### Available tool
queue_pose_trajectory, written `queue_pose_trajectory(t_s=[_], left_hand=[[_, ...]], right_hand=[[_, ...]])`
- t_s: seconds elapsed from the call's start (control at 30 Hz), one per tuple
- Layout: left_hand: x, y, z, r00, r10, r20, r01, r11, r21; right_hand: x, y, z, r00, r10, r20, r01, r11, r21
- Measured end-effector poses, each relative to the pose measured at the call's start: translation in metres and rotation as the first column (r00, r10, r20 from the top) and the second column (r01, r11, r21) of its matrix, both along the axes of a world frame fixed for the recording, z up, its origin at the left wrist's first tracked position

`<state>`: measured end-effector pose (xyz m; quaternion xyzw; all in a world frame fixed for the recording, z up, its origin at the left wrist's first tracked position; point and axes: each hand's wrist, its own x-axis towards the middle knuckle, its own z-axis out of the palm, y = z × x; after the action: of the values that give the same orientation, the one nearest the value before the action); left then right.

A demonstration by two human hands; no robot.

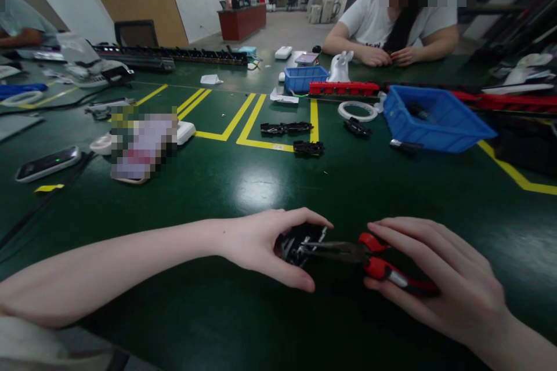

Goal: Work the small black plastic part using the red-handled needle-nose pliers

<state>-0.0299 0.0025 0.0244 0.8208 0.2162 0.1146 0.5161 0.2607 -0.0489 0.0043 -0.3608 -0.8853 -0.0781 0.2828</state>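
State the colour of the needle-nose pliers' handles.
The needle-nose pliers' handles are red and black, clearest in the head view.

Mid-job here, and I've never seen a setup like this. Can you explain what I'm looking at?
There's no machine: this is one person's bare left hand and bare right hand. The single picture comes from a camera on that person's head, looking forward and down. The left hand cups a small black part; the right hand grips red-handled metal pliers, their tips at that part. On the dark green table, with yellow marking lines, lie narrow black pieces and a blue plastic bin.
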Motion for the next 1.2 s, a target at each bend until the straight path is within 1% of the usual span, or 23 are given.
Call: queue_pose_trajectory(t_s=[0.07,0.17,0.23,0.33,0.43,0.53,0.67,0.83,0.97,1.2], left_hand=[[0.001,-0.004,0.003,1.0,0.004,-0.026,-0.004,1.0,-0.013],[0.003,-0.008,0.003,0.997,0.047,-0.054,-0.043,0.997,0.068],[0.004,-0.009,0.0,0.998,0.057,-0.033,-0.053,0.993,0.109],[0.004,-0.007,-0.004,1.0,0.014,0.024,-0.017,0.993,0.121],[0.003,-0.004,-0.005,0.999,-0.026,0.048,0.021,0.994,0.103],[0.003,-0.002,-0.005,0.999,-0.035,0.037,0.031,0.994,0.101],[0.004,-0.002,-0.004,0.999,-0.041,-0.001,0.041,0.99,0.138],[0.005,-0.002,-0.002,0.999,-0.024,-0.036,0.03,0.984,0.176],[0.005,-0.002,-0.002,0.998,-0.035,-0.053,0.044,0.982,0.182],[0.003,-0.001,-0.008,0.996,-0.093,-0.012,0.092,0.948,0.305]], right_hand=[[0.002,0.001,-0.001,1.0,0.01,0.014,-0.01,1.0,0.017],[0.003,0.001,-0.001,1.0,0.018,0.024,-0.018,1.0,0.023],[0.002,0.0,0.0,1.0,0.007,0.021,-0.007,1.0,0.011],[-0.001,0.0,0.002,0.999,0.035,0.039,-0.036,0.999,0.031],[-0.003,0.0,0.003,0.997,0.063,0.051,-0.065,0.997,0.039],[-0.003,0.001,0.002,0.998,0.051,0.041,-0.052,0.998,0.023],[-0.004,0.001,-0.001,0.996,0.076,0.055,-0.078,0.996,0.042],[-0.005,0.0,0.001,0.993,0.075,0.09,-0.079,0.996,0.051],[-0.005,0.0,0.0,0.991,0.076,0.106,-0.083,0.994,0.071],[-0.001,0.001,-0.004,0.99,0.086,0.109,-0.095,0.992,0.079]])
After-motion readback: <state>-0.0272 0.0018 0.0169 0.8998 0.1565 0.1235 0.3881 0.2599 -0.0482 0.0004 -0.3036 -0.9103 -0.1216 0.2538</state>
